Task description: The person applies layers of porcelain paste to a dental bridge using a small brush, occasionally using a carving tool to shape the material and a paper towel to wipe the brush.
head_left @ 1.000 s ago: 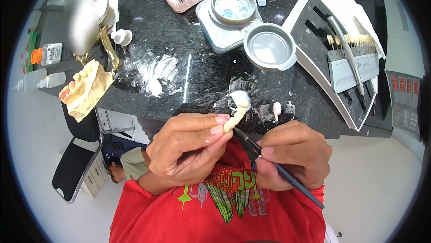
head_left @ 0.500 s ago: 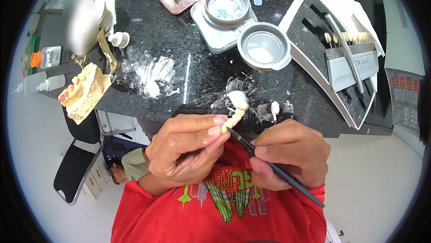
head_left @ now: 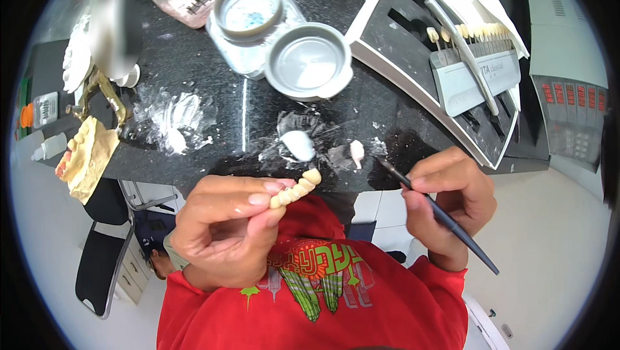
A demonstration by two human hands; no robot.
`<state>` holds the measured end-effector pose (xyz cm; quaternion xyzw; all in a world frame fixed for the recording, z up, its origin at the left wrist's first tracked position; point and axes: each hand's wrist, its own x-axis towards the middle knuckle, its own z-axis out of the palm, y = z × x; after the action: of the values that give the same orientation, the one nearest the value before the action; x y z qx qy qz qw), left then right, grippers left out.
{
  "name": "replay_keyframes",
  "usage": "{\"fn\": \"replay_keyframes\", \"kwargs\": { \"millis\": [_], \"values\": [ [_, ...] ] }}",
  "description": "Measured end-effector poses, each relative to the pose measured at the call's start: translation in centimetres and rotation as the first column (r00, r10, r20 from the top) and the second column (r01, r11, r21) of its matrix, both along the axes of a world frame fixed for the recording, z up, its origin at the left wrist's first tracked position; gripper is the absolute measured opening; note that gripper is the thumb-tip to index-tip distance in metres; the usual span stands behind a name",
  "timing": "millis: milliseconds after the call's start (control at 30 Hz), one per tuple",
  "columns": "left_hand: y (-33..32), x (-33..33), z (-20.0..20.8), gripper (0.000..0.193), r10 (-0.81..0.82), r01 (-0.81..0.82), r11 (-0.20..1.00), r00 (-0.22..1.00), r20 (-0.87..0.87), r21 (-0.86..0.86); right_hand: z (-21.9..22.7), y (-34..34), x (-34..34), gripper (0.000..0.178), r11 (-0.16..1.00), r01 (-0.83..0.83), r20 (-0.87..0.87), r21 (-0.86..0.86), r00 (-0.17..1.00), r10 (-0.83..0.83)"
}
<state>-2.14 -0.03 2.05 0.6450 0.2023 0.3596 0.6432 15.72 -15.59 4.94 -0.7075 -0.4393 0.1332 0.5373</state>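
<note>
Between the thumb and fingertips of my left hand (head_left: 223,227) is a curved row of cream-coloured dental crowns, a dental bridge (head_left: 298,190), tilted up to the right. My right hand (head_left: 455,198) grips a slim brush (head_left: 452,222) with a dark tapered handle like a pen. Its tip points up and left over the counter edge, apart from the bridge. Just beyond the bridge on the black counter lies a bluish-white mound of paste (head_left: 298,146). A small pinkish lump (head_left: 356,151) sits between that mound and the brush tip.
White powder (head_left: 177,124) is smeared on the counter at left, near a plaster jaw model (head_left: 93,166) on a brass articulator (head_left: 106,98). Farther back stand an orange-lidded jar (head_left: 194,1), a grey-rimmed jar (head_left: 248,10) and its lid (head_left: 309,59). A tooth shade guide (head_left: 478,75) fills the right.
The brush has come away from the bridge, and my right hand has moved right with it. My left hand still holds the bridge, now lower and farther left. The whole view has shifted.
</note>
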Motion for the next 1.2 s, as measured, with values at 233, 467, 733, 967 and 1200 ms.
{"fn": "replay_keyframes", "kwargs": {
  "millis": [233,467,733,967,1200],
  "values": [
    [-0.2,0.4,1.4,0.019,0.065,-0.079,0.973,0.995,-0.07,-0.216,0.4,0.6,-0.2,0.02,0.997,-0.022,0.043,-0.078,0.999,0.026],
    [-0.1,0.4,0.8,0.018,0.034,-0.042,0.984,0.998,-0.05,-0.174,0.3,0.6,-0.2,0.02,0.997,-0.025,0.056,-0.078,0.998,0.03],
    [-0.2,0.4,0.5,0.019,0.031,-0.034,0.993,0.999,-0.032,-0.114,0.5,0.6,-0.1,0.023,0.999,-0.034,0.048,-0.023,0.998,0.035],
    [-0.1,0.5,0.5,0.018,-0.001,-0.003,0.999,0.997,-0.075,-0.055,-0.1,1.4,-1.6,0.032,0.969,-0.163,-0.09,0.188,0.979,0.182],
    [0.0,0.5,0.6,0.017,-0.008,0.006,1.0,0.998,-0.064,-0.026,-0.9,4.0,-3.3,0.027,0.937,-0.16,-0.007,0.31,0.985,0.171]
  ]
}}
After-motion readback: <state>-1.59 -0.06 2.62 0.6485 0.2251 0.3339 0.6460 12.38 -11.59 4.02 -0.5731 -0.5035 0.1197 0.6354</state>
